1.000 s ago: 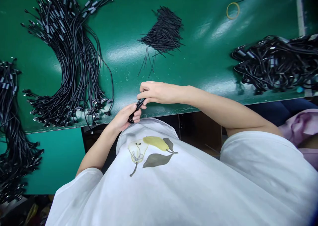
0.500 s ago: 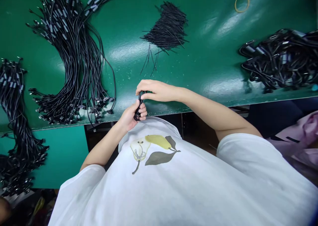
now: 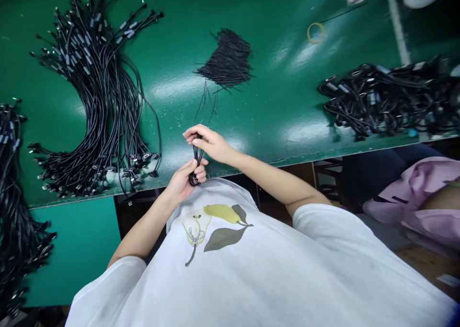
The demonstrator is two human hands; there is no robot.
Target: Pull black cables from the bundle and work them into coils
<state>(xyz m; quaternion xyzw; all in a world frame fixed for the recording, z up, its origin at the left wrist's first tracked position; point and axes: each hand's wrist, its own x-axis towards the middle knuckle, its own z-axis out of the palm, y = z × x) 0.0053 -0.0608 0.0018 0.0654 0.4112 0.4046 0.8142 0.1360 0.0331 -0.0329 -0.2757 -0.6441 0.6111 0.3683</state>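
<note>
A black cable (image 3: 198, 153), folded into a small looped bundle, stands between my two hands at the table's front edge. My left hand (image 3: 187, 177) is closed round its lower part, thumb pressed on the strands. At the top of the loops, my right hand (image 3: 208, 141) curves its fingers and thumb round the bundle. Beyond my hands lies a pile of short black ties (image 3: 228, 59), with a few loose ones in front of it. Left of my hands rests a large bunch of straight black cables (image 3: 104, 92) with metal plugs at both ends.
A heap of coiled black cables (image 3: 381, 99) lies at the right of the green table (image 3: 273, 107). A yellow ring (image 3: 316, 32) is at the back. Another cable bunch (image 3: 21, 212) hangs at far left. A person in pink clothing (image 3: 413, 188) sits at the right.
My right hand has drawn up the bundle a little, and more of the cable loops shows between my hands. The view has shifted, bringing more of the table's right side into sight.
</note>
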